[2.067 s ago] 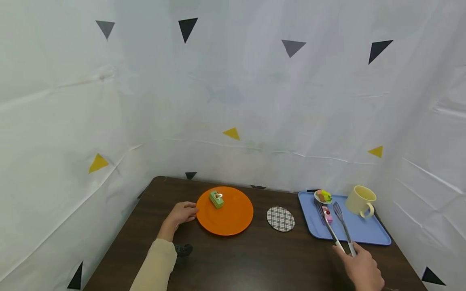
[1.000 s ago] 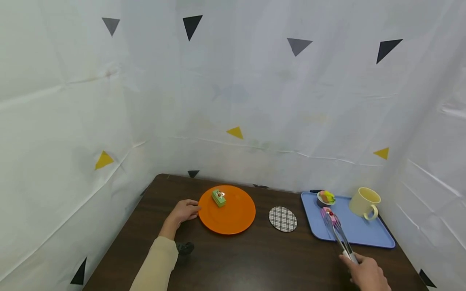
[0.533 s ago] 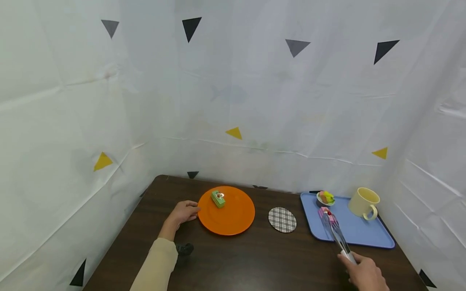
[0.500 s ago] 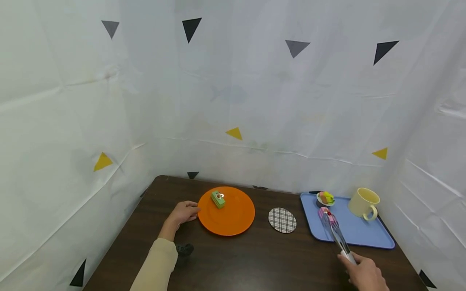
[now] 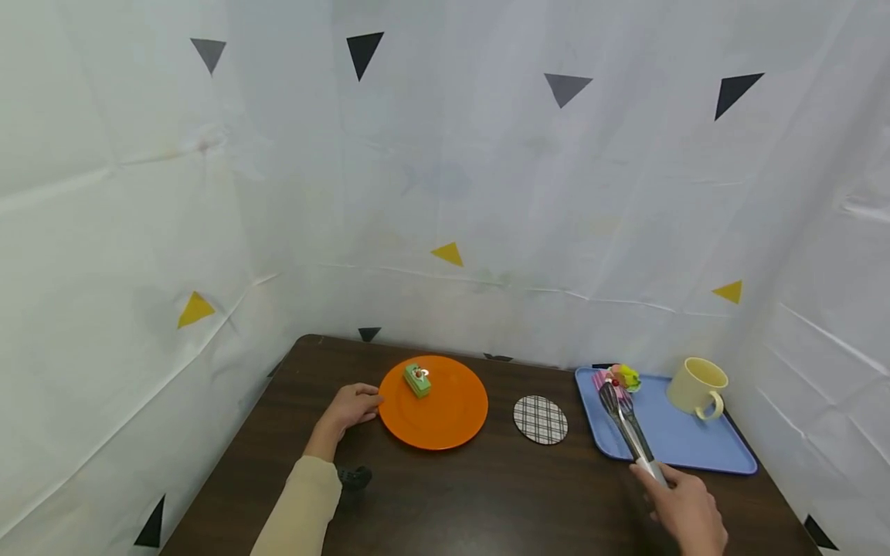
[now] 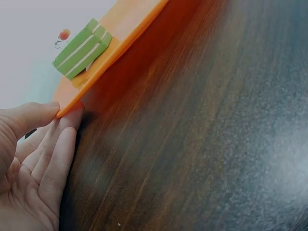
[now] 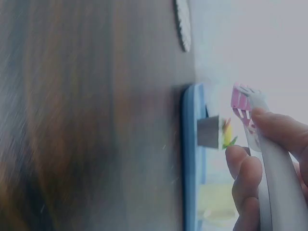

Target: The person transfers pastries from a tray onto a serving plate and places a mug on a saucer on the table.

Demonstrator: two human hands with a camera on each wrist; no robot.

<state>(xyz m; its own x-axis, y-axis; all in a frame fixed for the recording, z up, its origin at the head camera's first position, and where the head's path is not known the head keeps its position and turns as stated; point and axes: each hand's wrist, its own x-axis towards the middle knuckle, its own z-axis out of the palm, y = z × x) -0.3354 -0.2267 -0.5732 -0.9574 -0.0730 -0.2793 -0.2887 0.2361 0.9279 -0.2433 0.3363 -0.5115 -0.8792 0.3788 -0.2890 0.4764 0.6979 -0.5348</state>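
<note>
My left hand pinches the left rim of an orange plate, thumb on top and fingers below in the left wrist view. On that plate sits a toy green layered cake slice with a red topping. My right hand grips metal tongs by their pale handles. Between the tong tips is a pink toy cake slice, partly covered by them. The right wrist view has it raised above the blue tray. Behind the tongs stands a small bowl of toy food.
A cream mug stands on the right of the tray. Between plate and tray lies a round checked coaster. White sheeting with triangles borders the dark table at the back and sides.
The tongs' arms have come together on the pink cake slice. That slice has risen from the tray and moved slightly left, in front of the bowl. My left hand has stayed at the plate.
</note>
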